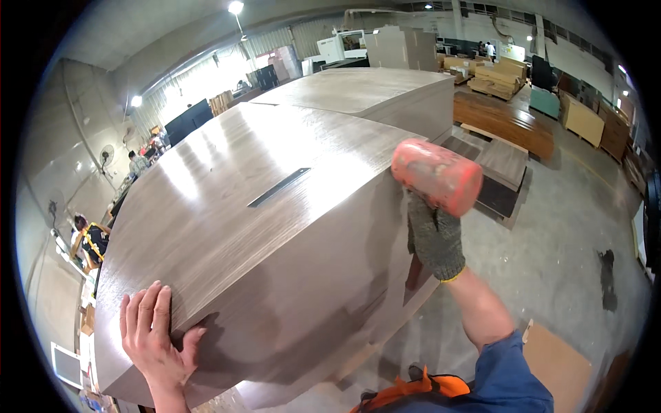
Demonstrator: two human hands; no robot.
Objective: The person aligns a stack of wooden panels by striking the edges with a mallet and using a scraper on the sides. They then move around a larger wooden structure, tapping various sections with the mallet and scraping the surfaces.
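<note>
A large wood-grain furniture carcass with a glossy top fills the middle of the head view. My left hand, bare, lies with fingers stretched over its near left edge and the thumb against the front side. In a dark grey knit glove, my right hand is closed around the handle of a mallet with a worn red head. The mallet head is at the carcass's right top edge; I cannot tell whether it touches. A dark narrow strip is set in or lies on the top, between the hands.
Another wood-grain unit adjoins at the back. Flat panels are stacked low on the right, before a long brown wooden piece. A brown board lies at lower right. A co-worker is at the far left.
</note>
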